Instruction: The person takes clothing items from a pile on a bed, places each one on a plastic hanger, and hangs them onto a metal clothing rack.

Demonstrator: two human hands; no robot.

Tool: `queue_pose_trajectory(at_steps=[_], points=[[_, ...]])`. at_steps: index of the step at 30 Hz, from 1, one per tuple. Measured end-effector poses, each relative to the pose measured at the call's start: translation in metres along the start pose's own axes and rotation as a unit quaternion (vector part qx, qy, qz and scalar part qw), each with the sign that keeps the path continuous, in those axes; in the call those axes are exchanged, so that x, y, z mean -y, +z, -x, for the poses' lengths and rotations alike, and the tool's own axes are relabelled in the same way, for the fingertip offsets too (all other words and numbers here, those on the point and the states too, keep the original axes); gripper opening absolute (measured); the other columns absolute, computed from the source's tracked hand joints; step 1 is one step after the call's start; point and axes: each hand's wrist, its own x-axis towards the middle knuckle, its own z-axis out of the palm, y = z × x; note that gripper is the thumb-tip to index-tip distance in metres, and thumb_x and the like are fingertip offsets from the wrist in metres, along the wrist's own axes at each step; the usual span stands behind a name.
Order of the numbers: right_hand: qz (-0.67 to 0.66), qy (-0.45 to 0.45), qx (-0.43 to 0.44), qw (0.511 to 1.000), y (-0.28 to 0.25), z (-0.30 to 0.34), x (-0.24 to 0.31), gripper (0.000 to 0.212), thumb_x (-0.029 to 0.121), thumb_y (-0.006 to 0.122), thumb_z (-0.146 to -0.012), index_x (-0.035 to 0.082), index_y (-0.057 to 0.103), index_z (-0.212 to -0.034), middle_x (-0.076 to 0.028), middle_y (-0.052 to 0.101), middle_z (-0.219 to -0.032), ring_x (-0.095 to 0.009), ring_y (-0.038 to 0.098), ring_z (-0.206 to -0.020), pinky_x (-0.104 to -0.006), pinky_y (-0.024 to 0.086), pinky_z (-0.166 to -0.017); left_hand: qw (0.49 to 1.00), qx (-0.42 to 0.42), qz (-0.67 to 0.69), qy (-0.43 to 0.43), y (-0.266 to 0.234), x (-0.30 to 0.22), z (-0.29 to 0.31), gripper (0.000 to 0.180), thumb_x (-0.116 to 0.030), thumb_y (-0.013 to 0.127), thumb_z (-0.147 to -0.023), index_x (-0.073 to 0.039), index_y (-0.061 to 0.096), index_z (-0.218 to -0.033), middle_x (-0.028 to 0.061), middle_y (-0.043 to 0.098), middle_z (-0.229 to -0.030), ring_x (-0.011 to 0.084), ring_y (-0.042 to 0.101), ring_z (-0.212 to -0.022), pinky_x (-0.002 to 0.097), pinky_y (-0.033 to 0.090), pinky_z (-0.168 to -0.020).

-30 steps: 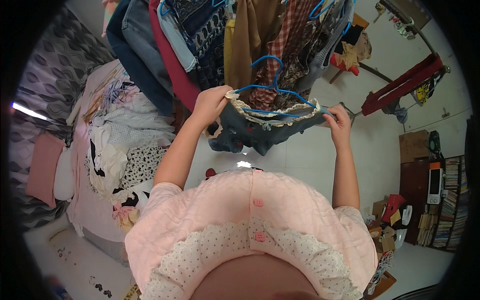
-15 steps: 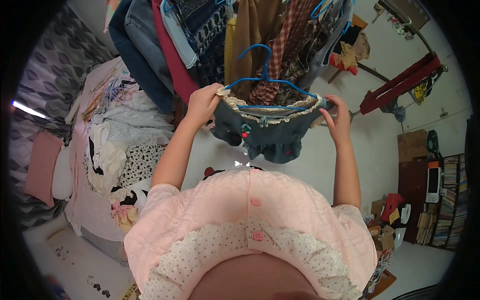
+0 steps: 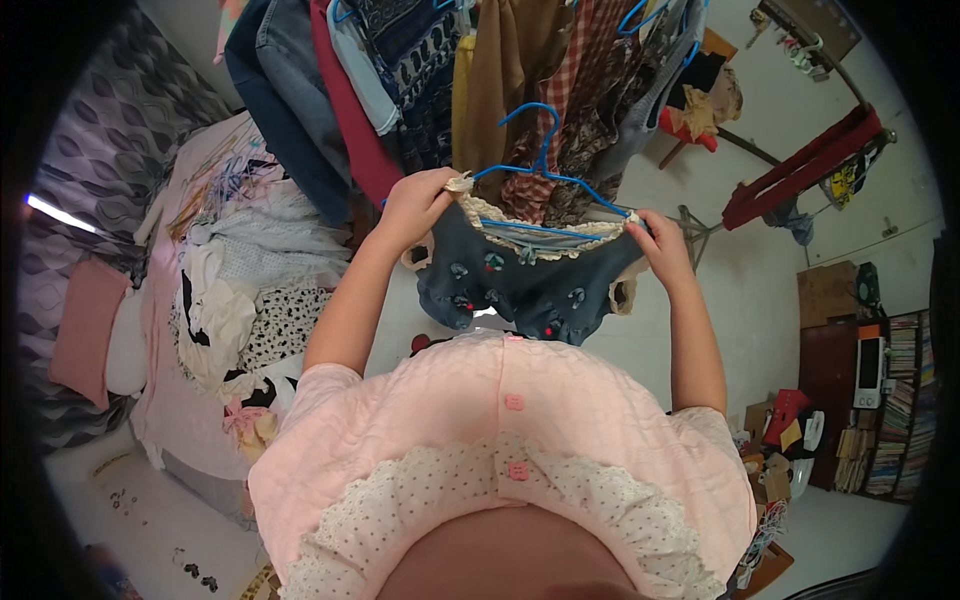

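Observation:
A dark blue denim-like top (image 3: 505, 275) with a cream lace neckline and small red and blue decorations hangs on a blue clothes hanger (image 3: 545, 165) in front of me. My left hand (image 3: 418, 208) pinches its left shoulder at the lace edge. At the opposite shoulder, my right hand (image 3: 660, 243) has its thumb and fingers closed on the fabric by the hanger's end. Cream-trimmed armholes show below both hands. The hanger's hook points up, gripped by neither hand. The top's lower edge reaches close to my pink blouse (image 3: 440, 390).
Beyond the top hangs a dense row of clothes (image 3: 480, 90) on blue hangers. To the left, a bed (image 3: 170, 400) carries piled garments (image 3: 250, 300) and loose hangers. A dark red cloth (image 3: 795, 170) hangs on a rail at right, above a bookshelf (image 3: 890, 400).
My right hand has gone from spread fingers to a pinch on the right shoulder. The top's front has spread flatter, showing more decorations and both armholes; the hanger has tilted and dropped slightly.

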Motion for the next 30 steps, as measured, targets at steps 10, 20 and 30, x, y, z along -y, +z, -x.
queue_pose_trajectory(at_steps=[10, 20, 30], points=[[-0.216, 0.217, -0.006, 0.952, -0.003, 0.019, -0.009, 0.019, 0.020, 0.062, -0.079, 0.001, 0.058, -0.080, 0.003, 0.051, -0.065, -0.005, 0.042, -0.061, -0.0222, 0.035, -0.055, 0.998, -0.029, -0.016, 0.054, 0.007, 0.005, -0.001, 0.018, -0.010, 0.051, -0.081, -0.002, 0.055, -0.096, 0.0134, 0.055, -0.086, 0.0301, 0.051, -0.084, 0.0367, 0.040, -0.075], [-0.259, 0.279, 0.063, 0.923, -0.011, 0.049, -0.020, 0.029, 0.027, 0.058, -0.081, 0.002, 0.054, -0.068, 0.005, 0.045, -0.059, -0.004, 0.038, -0.057, -0.0224, 0.032, -0.051, 0.997, 0.029, -0.026, 0.074, 0.043, 0.001, -0.029, 0.014, -0.014, 0.052, -0.081, -0.008, 0.058, -0.093, 0.0087, 0.057, -0.084, 0.0250, 0.052, -0.087, 0.0350, 0.036, -0.077], [-0.261, 0.373, 0.002, 0.890, -0.037, 0.079, -0.069, 0.028, 0.025, 0.060, -0.081, 0.003, 0.053, -0.065, 0.006, 0.043, -0.058, -0.003, 0.036, -0.054, -0.0220, 0.029, -0.047, 0.986, 0.031, 0.048, 0.155, 0.108, -0.018, -0.110, 0.014, -0.013, 0.052, -0.080, -0.008, 0.059, -0.091, 0.0065, 0.058, -0.091, 0.0248, 0.051, -0.094, 0.0362, 0.035, -0.084]])
